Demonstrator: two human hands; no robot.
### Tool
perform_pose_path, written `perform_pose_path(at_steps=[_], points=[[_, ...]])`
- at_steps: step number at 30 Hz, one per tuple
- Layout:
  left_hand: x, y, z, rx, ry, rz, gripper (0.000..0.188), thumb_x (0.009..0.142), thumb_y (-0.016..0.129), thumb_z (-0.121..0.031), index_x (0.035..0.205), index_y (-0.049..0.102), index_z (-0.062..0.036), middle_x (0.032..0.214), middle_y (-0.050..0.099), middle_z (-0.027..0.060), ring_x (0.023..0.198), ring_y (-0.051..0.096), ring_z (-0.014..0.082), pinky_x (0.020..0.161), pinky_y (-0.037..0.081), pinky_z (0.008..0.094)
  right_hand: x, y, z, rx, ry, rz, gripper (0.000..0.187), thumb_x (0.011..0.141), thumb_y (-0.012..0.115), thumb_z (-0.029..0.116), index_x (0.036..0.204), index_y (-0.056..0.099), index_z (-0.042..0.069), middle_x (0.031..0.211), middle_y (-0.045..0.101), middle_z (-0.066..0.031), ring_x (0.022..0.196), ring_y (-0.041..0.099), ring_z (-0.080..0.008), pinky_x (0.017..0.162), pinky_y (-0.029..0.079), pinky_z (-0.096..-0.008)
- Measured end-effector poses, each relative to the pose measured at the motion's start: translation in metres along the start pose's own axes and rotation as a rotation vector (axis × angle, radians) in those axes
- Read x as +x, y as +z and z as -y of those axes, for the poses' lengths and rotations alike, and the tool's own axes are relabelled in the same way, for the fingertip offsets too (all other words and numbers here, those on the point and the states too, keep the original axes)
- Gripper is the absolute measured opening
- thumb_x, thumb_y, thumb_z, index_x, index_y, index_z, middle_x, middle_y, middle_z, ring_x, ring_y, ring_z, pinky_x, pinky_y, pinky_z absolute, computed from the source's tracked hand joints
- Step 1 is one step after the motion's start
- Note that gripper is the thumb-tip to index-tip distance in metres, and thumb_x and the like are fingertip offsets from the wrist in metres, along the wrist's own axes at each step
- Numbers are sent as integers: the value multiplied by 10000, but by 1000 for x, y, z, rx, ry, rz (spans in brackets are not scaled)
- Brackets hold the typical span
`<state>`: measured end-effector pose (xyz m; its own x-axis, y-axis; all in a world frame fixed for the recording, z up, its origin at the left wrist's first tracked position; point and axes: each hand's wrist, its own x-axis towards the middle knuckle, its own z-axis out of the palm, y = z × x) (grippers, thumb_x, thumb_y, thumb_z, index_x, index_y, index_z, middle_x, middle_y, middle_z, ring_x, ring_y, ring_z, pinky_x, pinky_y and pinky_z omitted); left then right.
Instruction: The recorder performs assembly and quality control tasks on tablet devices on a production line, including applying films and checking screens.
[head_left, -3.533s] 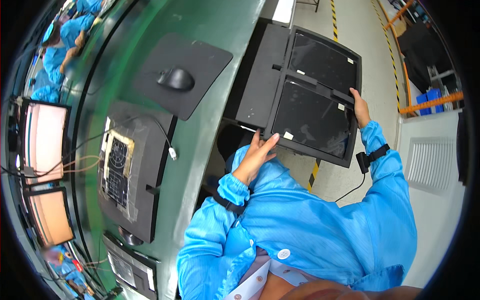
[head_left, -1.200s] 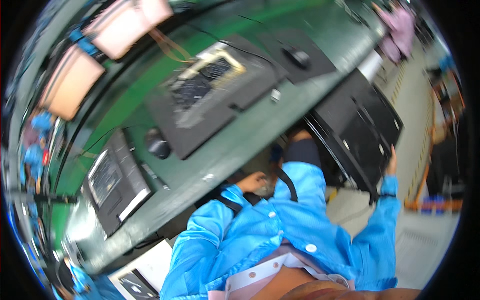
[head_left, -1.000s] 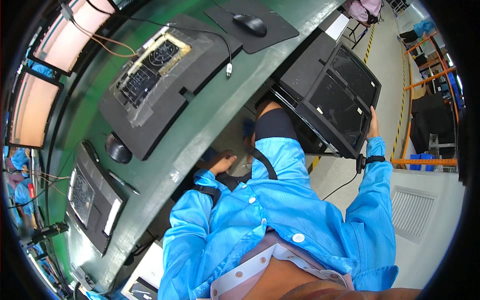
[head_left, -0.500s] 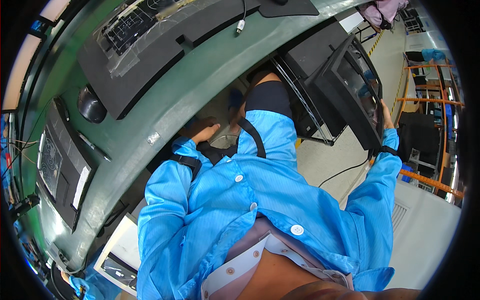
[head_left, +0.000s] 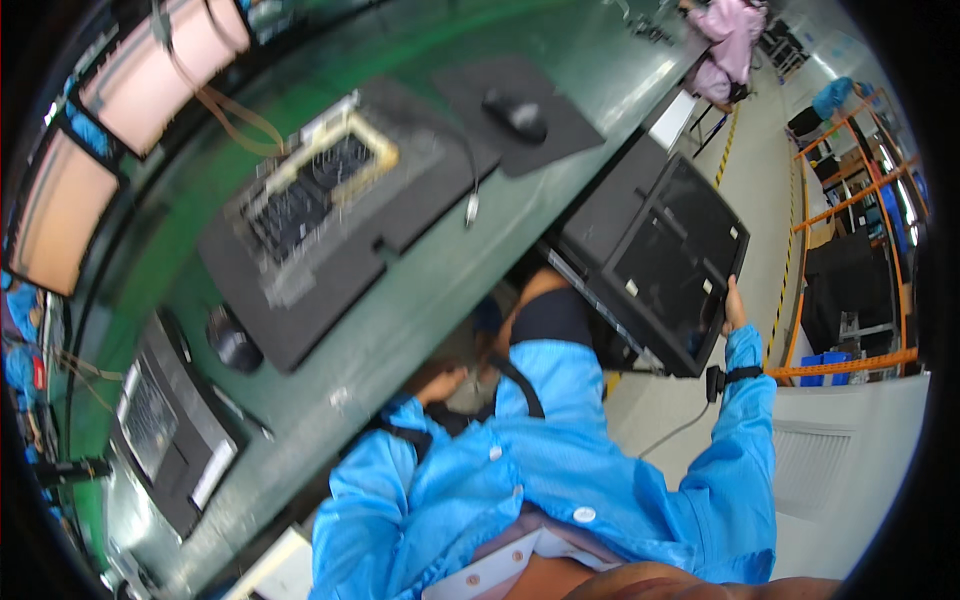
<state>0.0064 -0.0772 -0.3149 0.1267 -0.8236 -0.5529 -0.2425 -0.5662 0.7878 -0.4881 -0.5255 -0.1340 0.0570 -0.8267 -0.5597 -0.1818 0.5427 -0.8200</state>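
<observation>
My right hand [head_left: 735, 305], at the right, has its fingers on the outer edge of a black rectangular tray [head_left: 690, 362]. The tray has a raised rim, dark glossy recesses and small white stickers. It lies nearly level over a stand beside the bench. My left hand [head_left: 440, 383] hangs low by my lap, just under the bench edge. Blur and shade hide what its fingers are doing. Both forearms are in blue sleeves with black wrist straps.
The green bench [head_left: 400, 310] holds a black fixture mat [head_left: 320, 310], two mice, a mouse pad [head_left: 570, 130], a loose cable plug [head_left: 471, 210], a pen [head_left: 240, 410] and a smaller black fixture [head_left: 170, 430]. An orange shelf rack [head_left: 840, 372] and people stand beyond.
The black tray has gone from steeply tilted to nearly flat, with my right hand still on its edge. My view has shifted, showing more of the bench. The left hand stays low.
</observation>
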Motion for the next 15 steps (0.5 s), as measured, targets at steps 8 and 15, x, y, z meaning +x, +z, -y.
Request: perform_pose_path(at_steps=[8, 15], points=[[7, 8, -16, -168, -102, 77, 597, 945, 628, -366, 1376, 506, 29, 1101, 679, 208, 703, 684, 271, 504, 534, 355, 11, 18, -12, 88, -53, -92, 726, 982, 430, 628, 1362, 531, 17, 1289, 607, -199, 1191, 566, -344, 1015, 452, -457], [-3, 33, -25, 237, 241, 556, 403, 982, 520, -328, 1181, 648, -2, 1177, 662, 262, 1089, 639, 404, 911, 497, 456, -170, 202, 65, -828, -1083, -78, 415, 897, 655, 265, 1220, 611, 9, 1157, 620, -205, 1070, 611, -368, 937, 493, -446]])
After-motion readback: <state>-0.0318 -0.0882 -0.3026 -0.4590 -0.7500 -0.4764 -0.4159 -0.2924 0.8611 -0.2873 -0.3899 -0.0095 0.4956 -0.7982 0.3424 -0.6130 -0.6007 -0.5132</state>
